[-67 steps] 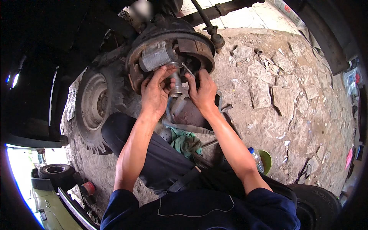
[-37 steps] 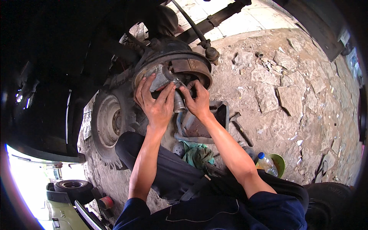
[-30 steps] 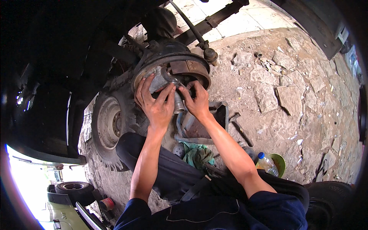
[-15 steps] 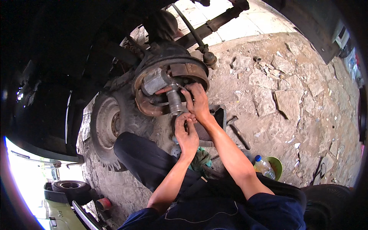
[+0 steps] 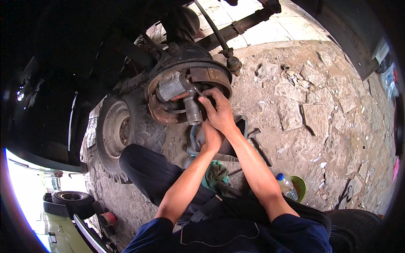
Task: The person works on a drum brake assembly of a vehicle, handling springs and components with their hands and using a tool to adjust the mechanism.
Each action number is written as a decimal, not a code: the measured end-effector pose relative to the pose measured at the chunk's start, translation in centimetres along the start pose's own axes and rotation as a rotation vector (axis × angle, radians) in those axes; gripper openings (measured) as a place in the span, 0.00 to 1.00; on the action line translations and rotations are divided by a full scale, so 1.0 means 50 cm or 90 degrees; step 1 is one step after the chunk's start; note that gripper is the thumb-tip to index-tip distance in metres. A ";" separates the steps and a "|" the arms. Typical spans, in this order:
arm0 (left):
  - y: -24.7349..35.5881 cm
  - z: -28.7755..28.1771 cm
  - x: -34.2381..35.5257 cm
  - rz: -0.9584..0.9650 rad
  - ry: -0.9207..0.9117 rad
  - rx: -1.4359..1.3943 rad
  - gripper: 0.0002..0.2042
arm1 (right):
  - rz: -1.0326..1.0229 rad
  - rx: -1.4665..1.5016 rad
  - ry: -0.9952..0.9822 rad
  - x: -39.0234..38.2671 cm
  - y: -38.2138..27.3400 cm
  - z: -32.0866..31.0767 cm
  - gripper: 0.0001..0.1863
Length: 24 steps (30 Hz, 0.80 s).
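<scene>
In front of me is an open wheel brake assembly with a rusty curved brake shoe point(image 5: 211, 76) along its rim. A grey metal cylinder point(image 5: 172, 86) sits in its middle, and a bare axle spindle point(image 5: 193, 111) points down toward me. My right hand point(image 5: 220, 114) is at the spindle's right side. Its thumb and forefinger are closed around a thin dark piece whose kind I cannot make out. My left hand point(image 5: 211, 137) is just below the spindle's end, partly behind my right wrist; its fingers are hidden. A reddish strip point(image 5: 180, 96) lies against the cylinder.
A large tyre point(image 5: 122, 130) stands at the left. Below my hands are an open container point(image 5: 196, 141) and a green rag point(image 5: 216, 173). A hammer point(image 5: 261, 147), a plastic bottle point(image 5: 287, 185) and a green bowl point(image 5: 300, 187) are on the broken stone ground at right.
My left hand has moved up and right, from the spindle's end to behind my right wrist. My right hand stays beside the spindle. The view has shifted slightly.
</scene>
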<state>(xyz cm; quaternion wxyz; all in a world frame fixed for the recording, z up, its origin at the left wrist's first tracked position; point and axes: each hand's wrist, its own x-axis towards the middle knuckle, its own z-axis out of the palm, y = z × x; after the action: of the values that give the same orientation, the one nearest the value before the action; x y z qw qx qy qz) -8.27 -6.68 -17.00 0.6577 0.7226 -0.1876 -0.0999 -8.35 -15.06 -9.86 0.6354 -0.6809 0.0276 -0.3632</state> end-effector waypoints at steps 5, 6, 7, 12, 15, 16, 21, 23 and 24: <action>0.020 -0.010 0.024 -0.136 -0.044 -0.223 0.28 | -0.085 -0.122 0.062 0.002 0.013 0.006 0.13; 0.026 -0.011 0.028 -0.172 -0.053 -0.290 0.28 | -0.112 -0.224 0.081 -0.002 0.014 0.003 0.13; 0.032 -0.013 0.032 -0.207 -0.063 -0.358 0.28 | -0.138 -0.327 0.099 -0.007 0.014 -0.002 0.14; -0.036 -0.063 0.063 -0.041 -0.174 -0.087 0.27 | -0.293 -0.443 0.276 -0.002 0.005 -0.004 0.44; 0.038 -0.052 0.065 -0.096 -0.283 -0.033 0.30 | -0.146 -0.432 0.151 0.023 -0.034 -0.028 0.53; -0.025 -0.061 0.080 -0.045 -0.260 -0.004 0.33 | -0.132 -0.424 0.130 0.024 -0.021 -0.028 0.58; -0.034 -0.071 0.081 0.390 -0.108 0.559 0.39 | -0.077 -0.372 0.152 0.039 -0.016 -0.036 0.57; -0.004 -0.052 0.079 0.361 -0.075 0.468 0.39 | -0.064 -0.328 0.161 0.047 -0.014 -0.043 0.57; 0.003 -0.049 0.080 0.331 -0.064 0.419 0.38 | -0.077 -0.314 0.153 0.054 -0.013 -0.046 0.57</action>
<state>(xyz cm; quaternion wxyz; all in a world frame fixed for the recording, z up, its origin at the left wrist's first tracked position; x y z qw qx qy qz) -3.67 -6.06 -16.17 0.3851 0.8170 -0.4175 0.0996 -7.87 -18.23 -8.21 0.4198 -0.7675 0.1494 -0.4608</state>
